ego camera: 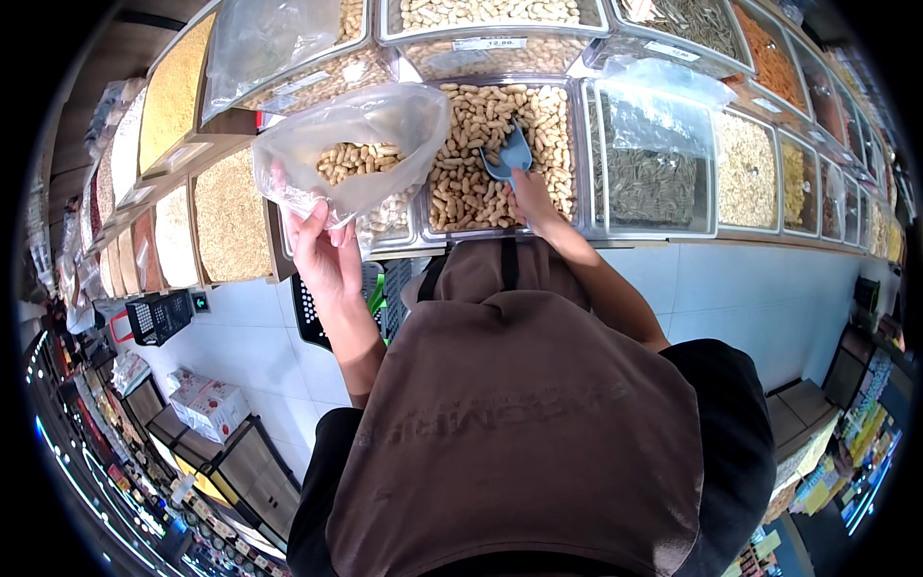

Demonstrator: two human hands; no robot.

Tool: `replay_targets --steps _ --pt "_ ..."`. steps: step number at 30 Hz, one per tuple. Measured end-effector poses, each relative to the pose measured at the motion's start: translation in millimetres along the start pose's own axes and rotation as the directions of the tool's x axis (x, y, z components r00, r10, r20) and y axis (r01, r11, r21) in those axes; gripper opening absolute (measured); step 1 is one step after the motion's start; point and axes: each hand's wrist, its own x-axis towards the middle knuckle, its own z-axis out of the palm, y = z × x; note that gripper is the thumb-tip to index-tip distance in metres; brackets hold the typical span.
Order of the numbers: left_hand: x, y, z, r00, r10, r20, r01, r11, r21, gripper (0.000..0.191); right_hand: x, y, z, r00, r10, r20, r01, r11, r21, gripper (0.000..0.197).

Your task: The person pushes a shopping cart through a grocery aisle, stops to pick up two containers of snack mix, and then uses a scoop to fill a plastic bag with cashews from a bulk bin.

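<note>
My left hand (326, 252) holds the near rim of a translucent plastic bag (425, 122), which gapes wide with a heap of unshelled peanuts (353, 162) inside. To the right, my right hand (533, 198) grips the handle of a blue plastic scoop (515, 151). The scoop rests among the unshelled peanuts (469, 195) in a clear-walled bin (577, 155) directly before me. Its blade lies partly against the nuts, with a few at its left edge. The bag overlaps the bin's left side and part of the neighbouring bin.
Right of the peanuts stands a lidded bin of dark striped seeds (649, 180), with plastic film on top. Another peanut bin (497, 13) stands behind. Grain bins (231, 216) line the left. A black shopping basket (310, 310) is below my left forearm, another (160, 317) farther left.
</note>
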Motion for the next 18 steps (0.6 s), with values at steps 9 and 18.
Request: replay_targets --steps 9,18 --pt "46.0 19.5 -15.7 0.987 -0.119 0.111 0.109 0.990 0.090 0.086 -7.4 -0.5 10.5 0.986 -0.057 -0.159 0.034 0.989 -0.144 0.045" --pt "90.1 37.5 -41.3 0.944 -0.212 0.251 0.199 0.977 0.077 0.090 -54.6 -6.3 25.1 0.975 -0.091 -0.203 0.058 0.985 -0.165 0.043"
